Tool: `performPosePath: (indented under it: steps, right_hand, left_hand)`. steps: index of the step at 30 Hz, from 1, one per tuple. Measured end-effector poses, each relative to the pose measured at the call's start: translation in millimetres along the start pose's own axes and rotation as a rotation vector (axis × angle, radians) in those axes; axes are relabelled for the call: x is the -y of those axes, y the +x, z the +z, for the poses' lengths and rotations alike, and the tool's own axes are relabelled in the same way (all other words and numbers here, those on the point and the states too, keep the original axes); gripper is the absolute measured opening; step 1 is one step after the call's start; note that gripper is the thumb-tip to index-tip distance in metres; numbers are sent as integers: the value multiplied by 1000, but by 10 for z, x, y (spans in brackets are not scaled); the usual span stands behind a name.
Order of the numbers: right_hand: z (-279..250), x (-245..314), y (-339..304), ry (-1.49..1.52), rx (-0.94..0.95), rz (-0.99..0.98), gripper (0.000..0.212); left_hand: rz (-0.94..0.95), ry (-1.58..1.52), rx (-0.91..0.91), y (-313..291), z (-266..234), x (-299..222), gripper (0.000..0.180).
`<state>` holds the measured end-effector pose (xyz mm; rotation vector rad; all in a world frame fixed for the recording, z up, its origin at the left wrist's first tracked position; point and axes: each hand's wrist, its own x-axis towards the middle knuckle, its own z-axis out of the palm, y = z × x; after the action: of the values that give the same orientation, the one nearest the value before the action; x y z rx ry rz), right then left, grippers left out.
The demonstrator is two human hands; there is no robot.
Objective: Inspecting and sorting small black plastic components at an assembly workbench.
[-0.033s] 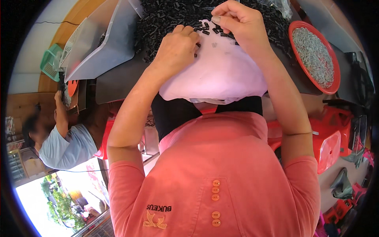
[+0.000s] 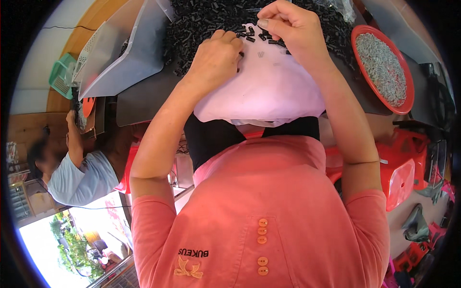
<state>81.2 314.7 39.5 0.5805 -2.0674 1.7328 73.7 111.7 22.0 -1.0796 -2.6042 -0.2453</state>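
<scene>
A heap of small black tube-like parts [image 2: 204,21] spreads over the far side of the dark table. My left hand [image 2: 216,57] rests at the heap's near edge with its fingers curled under. Black bits show at its fingertips, but what it grips is hidden. To the right, my right hand [image 2: 293,29] pinches thumb and forefinger together over the heap; anything between them is too small to name. Beneath both hands lies a white cloth [image 2: 259,91], draped over the near table edge. A few loose black parts [image 2: 250,34] and a tiny metal spring-like piece [image 2: 260,54] lie on it.
A red bowl [image 2: 408,91] full of small silvery pieces stands at the right. On the left is a tilted translucent plastic bin [image 2: 144,62], with a green basket [image 2: 60,79] beyond. Another person [image 2: 84,175] works at far left. Red stools [image 2: 401,182] stand at the right.
</scene>
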Motion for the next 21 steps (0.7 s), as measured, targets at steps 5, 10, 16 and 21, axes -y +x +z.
performPosePath:
  steps: [5, 10, 16, 21]
  right_hand:
    - [-19, 30, 11, -103, -8, -65, 8]
    - [78, -157, 116, 126, 71, -657, 11]
    - [21, -131, 5, -245, 358, -288, 25]
    - [99, -175, -35, -146, 295, -280, 18]
  left_hand:
    - [24, -38, -96, 16, 75, 37, 12]
    - [-480, -797, -166, 22, -61, -118, 11]
    - [-601, -1231, -173, 11, -161, -158, 11]
    - [-656, -1410, -133, -30, -174, -156, 14]
